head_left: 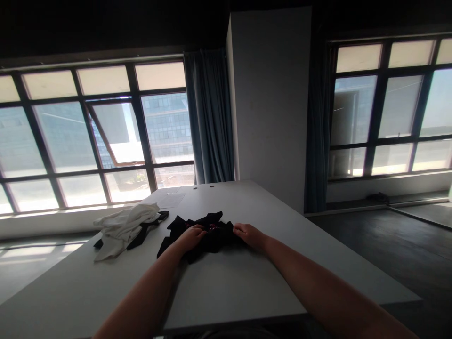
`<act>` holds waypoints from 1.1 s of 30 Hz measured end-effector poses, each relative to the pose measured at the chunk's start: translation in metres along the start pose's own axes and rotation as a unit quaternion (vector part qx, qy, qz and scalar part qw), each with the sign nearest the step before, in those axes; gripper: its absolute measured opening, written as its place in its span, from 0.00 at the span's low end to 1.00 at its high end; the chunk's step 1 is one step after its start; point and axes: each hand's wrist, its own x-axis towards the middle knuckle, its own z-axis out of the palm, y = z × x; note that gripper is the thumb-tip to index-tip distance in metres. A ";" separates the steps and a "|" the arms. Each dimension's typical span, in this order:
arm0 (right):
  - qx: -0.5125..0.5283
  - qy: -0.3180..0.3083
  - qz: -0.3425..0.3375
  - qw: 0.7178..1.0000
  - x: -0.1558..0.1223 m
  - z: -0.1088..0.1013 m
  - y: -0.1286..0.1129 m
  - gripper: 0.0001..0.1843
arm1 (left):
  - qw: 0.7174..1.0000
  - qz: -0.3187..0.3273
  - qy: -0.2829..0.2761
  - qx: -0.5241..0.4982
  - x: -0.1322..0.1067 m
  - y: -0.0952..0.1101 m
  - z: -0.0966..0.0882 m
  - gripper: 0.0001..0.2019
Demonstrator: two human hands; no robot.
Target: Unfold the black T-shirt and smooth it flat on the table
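Observation:
A crumpled black garment lies on the white table in front of me. My left hand rests on its left part, fingers curled into the cloth. My right hand grips the garment's right edge with bent fingers. Both forearms reach forward over the table.
A heap of white cloth with a dark piece under it lies to the left of the black garment. A sheet of paper lies further back. Large windows, a blue curtain and a white pillar stand beyond the table.

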 end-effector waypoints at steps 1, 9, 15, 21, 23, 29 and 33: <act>-0.004 -0.006 -0.005 1.000 -0.001 0.000 -0.002 0.18 | 1.000 -0.002 -0.001 0.002 0.000 0.000 0.001 0.20; -0.010 -0.028 0.002 1.000 0.001 0.004 0.004 0.15 | 0.999 -0.015 0.017 0.037 -0.001 0.000 0.001 0.21; -0.002 -0.036 0.019 0.999 0.002 0.003 0.007 0.16 | 0.999 -0.015 0.037 0.034 -0.002 0.002 0.001 0.19; -0.002 -0.040 0.022 0.999 0.000 0.001 0.005 0.17 | 0.998 -0.030 0.037 0.030 -0.003 0.004 0.003 0.12; -0.002 -0.041 0.023 0.999 0.001 0.001 0.005 0.17 | 0.998 -0.030 0.038 0.027 -0.003 0.003 0.003 0.11; 0.000 -0.037 0.021 0.999 0.001 0.002 0.005 0.15 | 1.000 -0.019 -0.001 0.006 -0.004 0.007 0.001 0.15; -0.001 -0.041 0.031 0.999 0.001 0.002 0.004 0.16 | 1.000 -0.012 -0.012 0.003 -0.006 0.010 -0.003 0.17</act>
